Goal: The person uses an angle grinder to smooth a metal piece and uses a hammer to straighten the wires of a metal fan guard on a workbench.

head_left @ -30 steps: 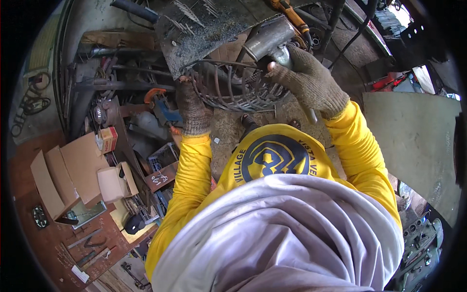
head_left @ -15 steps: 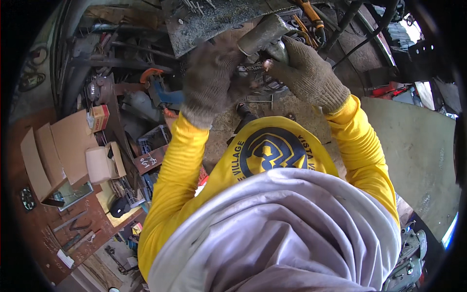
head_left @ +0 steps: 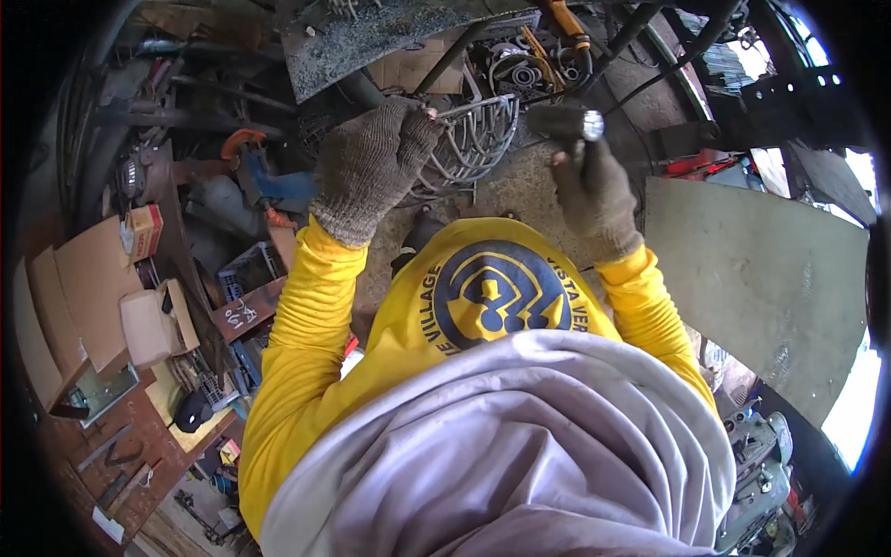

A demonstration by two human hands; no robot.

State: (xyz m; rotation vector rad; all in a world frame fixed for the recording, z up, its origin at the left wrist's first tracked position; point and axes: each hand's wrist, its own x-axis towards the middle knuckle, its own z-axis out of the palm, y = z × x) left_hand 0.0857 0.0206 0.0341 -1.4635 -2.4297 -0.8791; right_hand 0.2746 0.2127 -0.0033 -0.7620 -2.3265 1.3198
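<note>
Brown knitted gloves cover both hands, with bare fingertips showing. My left hand (head_left: 376, 162) is closed at the left end of a metal frame (head_left: 478, 144) made of several curved bars, apparently gripping its edge. Its fingers are partly hidden by the back of the glove. To the right of the frame, my right hand (head_left: 599, 200) is wrapped round the handle of a hammer. The hammer head (head_left: 561, 123) is a thick dark cylinder with a shiny round face, held apart from the frame. Most of the handle is hidden in the glove.
A gritty metal worktop (head_left: 371, 46) lies ahead. An orange-handled tool (head_left: 568, 26) and loose metal parts (head_left: 529, 70) are beyond the frame. A blue clamp (head_left: 278, 184) and cardboard boxes (head_left: 93, 297) stand left; a large flat sheet (head_left: 752, 278) is at right.
The hammer has moved right and away from my left hand, held in my right hand. My left hand has shifted slightly left and down, and the curved-bar frame now shows plainly.
</note>
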